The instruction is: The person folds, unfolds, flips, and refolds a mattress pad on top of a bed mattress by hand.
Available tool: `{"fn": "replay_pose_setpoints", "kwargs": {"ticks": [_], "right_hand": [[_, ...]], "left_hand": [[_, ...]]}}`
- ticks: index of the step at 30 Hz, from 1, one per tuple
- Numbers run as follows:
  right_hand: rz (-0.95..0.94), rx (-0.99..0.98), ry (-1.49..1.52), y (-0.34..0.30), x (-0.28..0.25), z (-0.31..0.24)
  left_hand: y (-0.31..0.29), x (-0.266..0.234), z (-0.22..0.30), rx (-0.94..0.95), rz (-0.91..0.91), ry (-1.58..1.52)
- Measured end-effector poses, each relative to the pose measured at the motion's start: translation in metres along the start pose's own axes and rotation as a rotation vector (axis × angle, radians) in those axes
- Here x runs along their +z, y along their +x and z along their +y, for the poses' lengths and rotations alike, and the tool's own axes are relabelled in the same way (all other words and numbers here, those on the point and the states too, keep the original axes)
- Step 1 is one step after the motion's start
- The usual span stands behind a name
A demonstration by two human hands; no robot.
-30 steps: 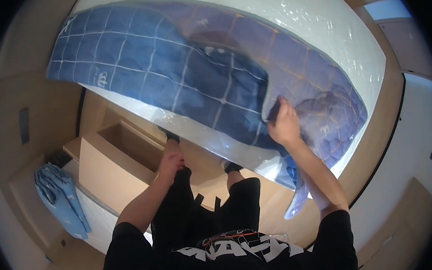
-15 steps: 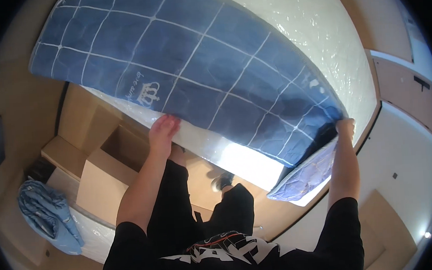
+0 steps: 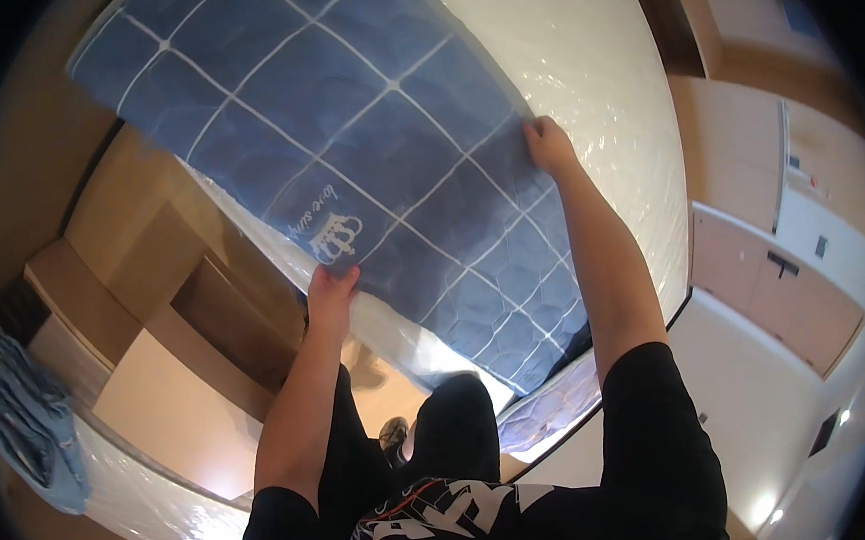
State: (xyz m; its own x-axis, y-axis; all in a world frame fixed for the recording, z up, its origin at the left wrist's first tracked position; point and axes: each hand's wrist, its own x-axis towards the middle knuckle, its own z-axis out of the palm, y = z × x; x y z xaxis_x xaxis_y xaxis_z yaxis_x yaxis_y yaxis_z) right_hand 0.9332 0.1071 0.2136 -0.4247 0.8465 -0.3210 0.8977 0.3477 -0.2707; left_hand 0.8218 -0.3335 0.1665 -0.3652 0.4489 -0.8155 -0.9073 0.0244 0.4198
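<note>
A blue quilted mattress pad (image 3: 332,126) with white grid lines and a white crown print lies over a mattress wrapped in clear plastic (image 3: 610,87). My left hand (image 3: 332,295) pinches the pad's near edge, just below the crown print. On the opposite long edge, my right hand (image 3: 550,147) is closed with its arm reaching across the pad's right part. Parts of the fingers on both hands are hidden. At the pad's right end, a purple patterned quilted piece (image 3: 552,402) shows below its dark edge.
To my left stands a tan box-like unit (image 3: 176,398) with an open compartment. Blue denim-like cloth (image 3: 32,418) is heaped on another plastic-wrapped surface (image 3: 147,491) at the far left. A door with a dark handle (image 3: 781,266) appears at right.
My right hand has left the pad's right end corner and now sits farther along the far edge. My left hand stays at the near edge, nearer the crown print. The view has shifted.
</note>
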Motion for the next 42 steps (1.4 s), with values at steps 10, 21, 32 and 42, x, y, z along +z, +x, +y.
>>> {"fn": "replay_pose_setpoints", "kwargs": {"ticks": [10, 21, 32, 42], "right_hand": [[0.235, 0.035, 0.157, 0.015, 0.025, 0.007], [0.174, 0.056, 0.000, 0.015, 0.035, 0.007], [0.262, 0.240, -0.292, 0.004, 0.049, -0.022], [0.284, 0.153, -0.396, -0.012, 0.049, -0.032]], "left_hand": [[-0.005, -0.004, 0.004, -0.074, -0.125, -0.100], [-0.013, -0.005, 0.030, 0.007, -0.035, 0.151], [0.019, -0.014, 0.085, 0.102, 0.055, -0.061], [0.040, -0.016, 0.111, 0.166, 0.073, -0.044]]}}
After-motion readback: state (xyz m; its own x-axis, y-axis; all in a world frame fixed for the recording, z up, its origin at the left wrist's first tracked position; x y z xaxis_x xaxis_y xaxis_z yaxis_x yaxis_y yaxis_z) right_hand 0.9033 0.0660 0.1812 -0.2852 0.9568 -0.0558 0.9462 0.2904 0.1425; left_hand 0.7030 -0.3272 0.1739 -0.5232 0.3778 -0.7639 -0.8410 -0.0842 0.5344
